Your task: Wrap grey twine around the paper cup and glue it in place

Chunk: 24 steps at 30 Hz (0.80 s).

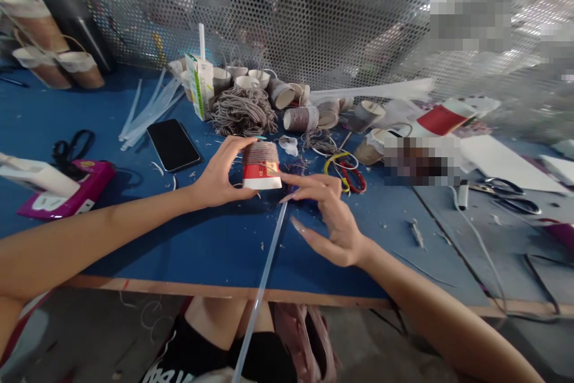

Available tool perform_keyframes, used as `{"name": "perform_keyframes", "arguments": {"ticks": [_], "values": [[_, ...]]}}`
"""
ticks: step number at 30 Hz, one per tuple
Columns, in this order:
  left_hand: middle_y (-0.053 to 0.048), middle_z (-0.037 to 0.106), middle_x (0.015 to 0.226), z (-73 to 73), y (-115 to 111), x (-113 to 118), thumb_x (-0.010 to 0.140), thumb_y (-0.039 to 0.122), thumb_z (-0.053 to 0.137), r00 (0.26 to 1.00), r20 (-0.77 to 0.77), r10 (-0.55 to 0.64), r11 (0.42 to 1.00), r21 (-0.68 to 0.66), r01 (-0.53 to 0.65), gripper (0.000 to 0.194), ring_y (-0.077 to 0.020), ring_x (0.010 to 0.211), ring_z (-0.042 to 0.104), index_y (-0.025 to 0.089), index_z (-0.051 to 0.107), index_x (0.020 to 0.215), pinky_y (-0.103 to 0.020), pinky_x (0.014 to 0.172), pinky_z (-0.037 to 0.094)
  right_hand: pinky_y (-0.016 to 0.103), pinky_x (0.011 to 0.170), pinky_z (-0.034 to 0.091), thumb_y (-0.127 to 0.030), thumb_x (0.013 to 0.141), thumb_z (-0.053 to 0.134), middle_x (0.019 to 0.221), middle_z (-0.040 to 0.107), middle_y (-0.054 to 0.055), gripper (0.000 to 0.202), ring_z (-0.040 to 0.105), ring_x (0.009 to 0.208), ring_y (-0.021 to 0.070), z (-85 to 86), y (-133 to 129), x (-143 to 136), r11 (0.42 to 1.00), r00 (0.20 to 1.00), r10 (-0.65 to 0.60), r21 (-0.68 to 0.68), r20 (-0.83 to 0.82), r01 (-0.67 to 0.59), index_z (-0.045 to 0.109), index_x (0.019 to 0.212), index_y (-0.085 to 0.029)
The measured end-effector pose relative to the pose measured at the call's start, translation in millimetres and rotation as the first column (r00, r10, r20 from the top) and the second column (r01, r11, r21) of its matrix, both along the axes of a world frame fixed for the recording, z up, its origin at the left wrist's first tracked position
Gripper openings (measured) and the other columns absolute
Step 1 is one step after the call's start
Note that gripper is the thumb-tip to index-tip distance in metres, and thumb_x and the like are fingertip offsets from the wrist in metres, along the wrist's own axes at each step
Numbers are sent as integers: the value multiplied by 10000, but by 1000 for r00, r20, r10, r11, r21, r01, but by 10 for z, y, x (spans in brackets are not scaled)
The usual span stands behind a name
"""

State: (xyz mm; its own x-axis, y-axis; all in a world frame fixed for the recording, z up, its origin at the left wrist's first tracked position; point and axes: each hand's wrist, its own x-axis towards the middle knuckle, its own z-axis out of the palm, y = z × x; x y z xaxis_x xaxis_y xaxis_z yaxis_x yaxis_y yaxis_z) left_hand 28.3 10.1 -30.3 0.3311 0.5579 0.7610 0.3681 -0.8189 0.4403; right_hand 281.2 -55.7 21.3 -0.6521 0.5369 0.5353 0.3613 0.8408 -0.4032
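Holding the paper cup (pixel 262 172) over the middle of the bench (pixel 197 257), gripping its left side between the left hand's (pixel 219 172) thumb and fingers. Holding the right hand (pixel 334 218) wide at the right side, touching or nearly touching. Probably weighing little and denting under hard squeezing; likely gripping best on the wound cord (pixel 260 152), seemingly slipping less than smooth card.

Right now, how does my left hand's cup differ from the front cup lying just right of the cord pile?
The held cup shows red and white below its wrap; the lying cup looks mostly grey. The held cup sits in your left hand; the lying cup is on its side, mouth leftward. Both have grey wrapping.
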Motion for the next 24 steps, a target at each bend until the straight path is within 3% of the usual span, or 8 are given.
{"name": "perform_keyframes", "arguments": {"ticks": [4, 7, 11, 15, 19, 21, 22, 24], "values": [[-126, 560, 1238, 26, -13, -5, 782, 486, 723, 999, -34, -13, 1000, 28, 14, 732, -264, 1126, 577, 214, 426, 1393, -445, 940, 557, 512, 930, 417, -244, 852, 520, 1452, 567, 83, 337, 502, 1025, 272, -45, 4, -10, 997, 994, 43, -73, 97, -36, 516, 1189, -242], [-123, 556, 1252, 41, -21, -13, 780, 488, 723, 998, -60, -22, 998, 63, 26, 740, -259, 1134, 566, 221, 417, 1398, -440, 940, 554, 533, 934, 401, -305, 888, 515, 1434, 586, 81, 270, 506, 1020, 279, -51, 10, -12, 983, 999, 3, -185, 41, 5, 545, 1151, -247], [-125, 541, 1255, 50, -31, -20, 793, 463, 710, 997, -58, -48, 996, 73, 52, 719, -256, 1145, 562, 217, 413, 1401, -431, 946, 551, 542, 978, 416, -389, 891, 555, 1330, 656, 89, 200, 551, 1154, 311, -55, 27, -34, 904, 974, -85, -428, -209, -13, 581, 1037, -254], [-123, 524, 1275, 52, -30, -26, 776, 439, 731, 997, -56, -48, 997, 52, 51, 744, -263, 1149, 564, 238, 392, 1408, -432, 938, 551, 493, 975, 465, -362, 837, 558, 1163, 728, 98, 176, 631, 1158, 308, -65, 103, -60, 797, 849, -191, -582, -492, -158, 616, 925, -222], [-125, 524, 1270, 51, -26, -25, 766, 453, 742, 998, -51, -37, 997, 63, 40, 766, -265, 1142, 567, 236, 392, 1412, -425, 921, 553, 429, 815, 503, -302, 806, 496, 801, 723, 83, 175, 705, 911, 284, -80, 181, -45, 843, 710, -345, -536, -614, -54, 623, 737, -204], [-121, 535, 1255, 53, -29, -21, 768, 457, 745, 998, -56, -19, 996, 85, 24, 757, -266, 1136, 568, 234, 406, 1407, -431, 924, 549, 425, 803, 494, -282, 811, 493, 791, 712, 71, 152, 696, 867, 270, -88, 182, -34, 881, 673, -360, -474, -646, 16, 589, 715, -213], [-116, 543, 1245, 54, -32, -19, 770, 457, 747, 998, -64, -4, 995, 95, 10, 750, -266, 1135, 566, 234, 414, 1403, -437, 930, 544, 438, 839, 486, -275, 818, 499, 854, 724, 69, 125, 686, 891, 267, -91, 170, -31, 894, 691, -339, -447, -638, 25, 576, 737, -218], [-109, 560, 1227, 55, -36, -15, 774, 461, 751, 996, -82, 23, 993, 119, -13, 741, -268, 1136, 564, 236, 422, 1399, -449, 944, 535, 479, 936, 439, -276, 849, 508, 1046, 735, 66, 88, 636, 976, 269, -95, 131, -33, 912, 808, -255, -409, -532, 18, 559, 796, -228]]}}
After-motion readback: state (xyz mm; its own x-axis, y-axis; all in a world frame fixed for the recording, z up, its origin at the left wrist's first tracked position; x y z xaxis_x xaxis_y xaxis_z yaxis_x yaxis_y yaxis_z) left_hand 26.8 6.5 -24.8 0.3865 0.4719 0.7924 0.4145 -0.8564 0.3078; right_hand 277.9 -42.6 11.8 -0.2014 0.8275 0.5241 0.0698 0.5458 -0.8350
